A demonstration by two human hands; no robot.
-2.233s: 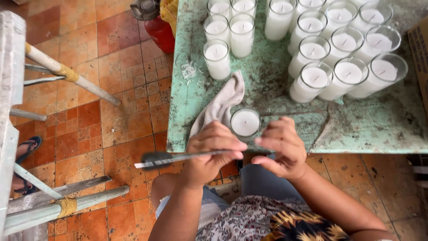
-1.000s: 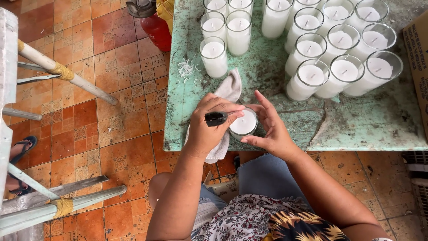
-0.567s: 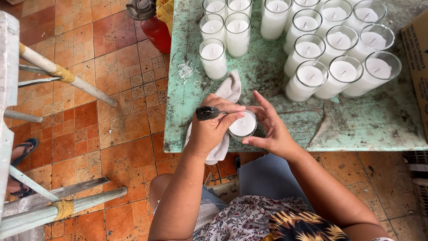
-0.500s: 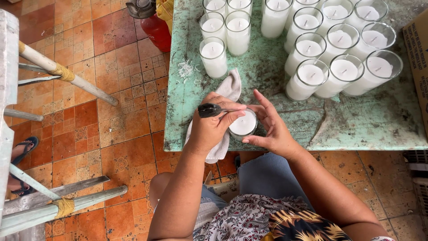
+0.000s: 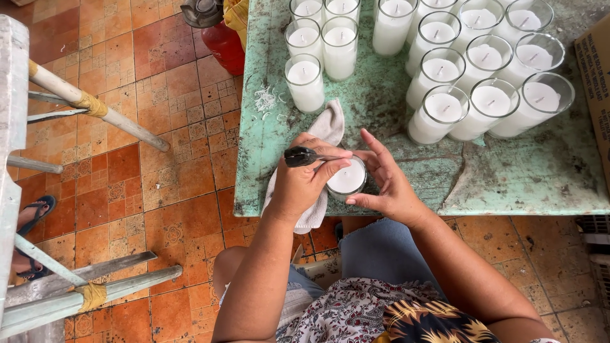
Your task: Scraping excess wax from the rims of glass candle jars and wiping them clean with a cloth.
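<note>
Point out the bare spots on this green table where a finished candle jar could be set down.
Freest is the tabletop right of the right hand, below the cluster of filled jars, toward the cardboard box. A narrower strip runs between the left jar group and the cluster. Near the left hand, the cloth and the held jar crowd the edge.

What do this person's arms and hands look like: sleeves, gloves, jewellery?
Both arms are bare along all of their visible length, with no sleeves over the forearms. The left hand and right hand wear no gloves, and no rings, watch or bracelets show. The nails look short and unpainted. Near the bottom edge, a floral patterned top in white, dark and yellow covers the body.
</note>
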